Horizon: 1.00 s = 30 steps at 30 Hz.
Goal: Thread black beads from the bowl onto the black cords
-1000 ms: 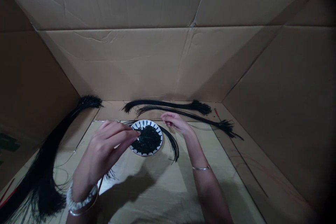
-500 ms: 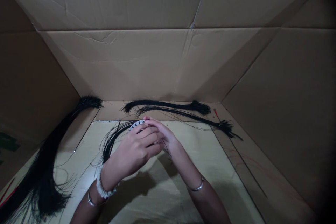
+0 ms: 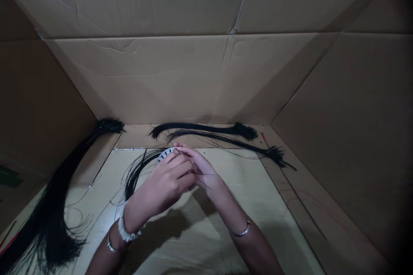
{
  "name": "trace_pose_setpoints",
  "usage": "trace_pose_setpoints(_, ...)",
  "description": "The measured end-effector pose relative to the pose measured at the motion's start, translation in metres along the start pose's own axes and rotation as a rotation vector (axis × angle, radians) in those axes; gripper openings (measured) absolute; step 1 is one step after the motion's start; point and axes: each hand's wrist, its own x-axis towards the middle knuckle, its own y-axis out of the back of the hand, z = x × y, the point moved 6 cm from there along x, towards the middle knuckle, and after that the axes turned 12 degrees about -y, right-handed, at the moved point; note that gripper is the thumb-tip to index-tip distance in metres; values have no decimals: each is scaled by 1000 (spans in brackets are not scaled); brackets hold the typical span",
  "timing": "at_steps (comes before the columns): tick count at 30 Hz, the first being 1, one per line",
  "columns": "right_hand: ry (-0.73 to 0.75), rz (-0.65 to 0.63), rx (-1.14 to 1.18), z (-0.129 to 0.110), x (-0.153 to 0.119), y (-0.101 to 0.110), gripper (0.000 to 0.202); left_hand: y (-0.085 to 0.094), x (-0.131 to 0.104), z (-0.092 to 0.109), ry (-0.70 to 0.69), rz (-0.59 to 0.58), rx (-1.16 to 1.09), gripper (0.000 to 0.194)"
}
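Note:
A round white disc (image 3: 164, 155) with dark marks near its rim shows behind the knuckles of my left hand (image 3: 167, 180). The fingertips of my right hand (image 3: 203, 163) close on the disc's far edge; most of the disc is hidden. Curled over it, my left hand has its fingers closed, and thin black strands (image 3: 206, 175) stick out from them across my right palm and wrist. A loose bunch of black strands (image 3: 132, 180) hangs from the disc side down to the left, spreading on the table behind my left wrist.
A thick bundle of black strands (image 3: 58, 193) lies along the left. Two thinner bundles, a back one (image 3: 200, 127) and a front one (image 3: 232, 139), lie at the far edge. Cardboard walls (image 3: 180, 81) enclose the pale tabletop (image 3: 238, 180). A red-tipped thin piece (image 3: 263, 137) lies at back right.
The fingers of my left hand have curled in slightly, and strand ends now show across my right palm. The view has shifted a little; the bundles stay where they were.

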Motion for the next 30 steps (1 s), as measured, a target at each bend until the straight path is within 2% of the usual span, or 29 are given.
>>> trace_pose_setpoints(3, 112, 33, -55, -17, -11, 0, 6, 20, -7, -6, 83, 187, -130, 14)
trace_pose_setpoints(5, 203, 84, -170, -32, -25, 1, 6, 34, -13, -12, 164, 307, -227, 15)
trace_pose_setpoints(7, 319, 155, -349, -48, -44, -2, 5, 43, -20, -19, 279, 376, -283, 15)
trace_pose_setpoints(9, 401, 139, -428, -59, -64, -9, 10, 49, -25, -25, 369, 420, -303, 13)
trace_pose_setpoints(13, 416, 59, -388, -63, -85, -20, 13, 50, -29, -27, 424, 442, -330, 12)
trace_pose_setpoints(20, 470, 94, -370, -61, -82, -20, 6, 44, -26, -24, 443, 402, -414, 12)
trace_pose_setpoints(23, 549, 114, -427, -65, -85, -21, 8, 41, -28, -26, 512, 450, -515, 6)
trace_pose_setpoints(26, 664, 140, -537, -70, -93, -26, 11, 37, -34, -30, 614, 499, -593, 9)
trace_pose_setpoints(30, 809, 171, -665, -72, -104, -35, 14, 34, -36, -30, 688, 495, -581, 13)
